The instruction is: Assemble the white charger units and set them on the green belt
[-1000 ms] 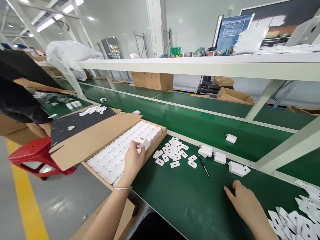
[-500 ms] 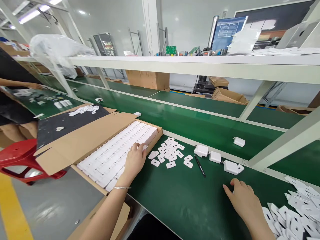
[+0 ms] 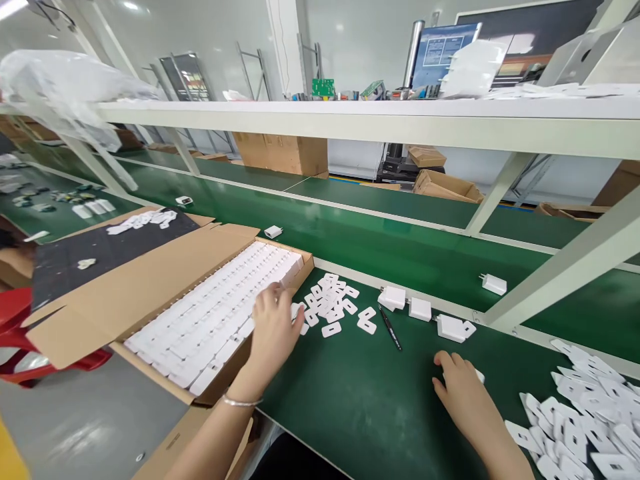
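Observation:
My left hand (image 3: 274, 323) is over the right edge of a shallow cardboard box (image 3: 306, 267), its fingers bent and its thumb apart from them. I make out nothing firmly held in it; the fingertips are a little blurred. Rows of white charger blocks (image 3: 220, 307) fill most of the box. Close to the thumb lies a pile of small white plates (image 3: 327, 299) with cut-out slots. My right hand (image 3: 463, 393) is low over the green table, fingers curled. A small white piece (image 3: 480, 377) shows behind its knuckles, mostly hidden by the hand.
A black pen (image 3: 390, 328) lies beside white plug adapters (image 3: 420, 309) along the rail. More white plates (image 3: 590, 413) are heaped at right. One adapter (image 3: 494, 284) rests on the green belt (image 3: 350, 233). A shelf (image 3: 320, 119) crosses above; a red stool (image 3: 60, 370) stands left.
The view has shifted to the right. My left hand has moved off the charger rows toward the pile of plates. My right hand has turned slightly, and the white piece behind it shows more.

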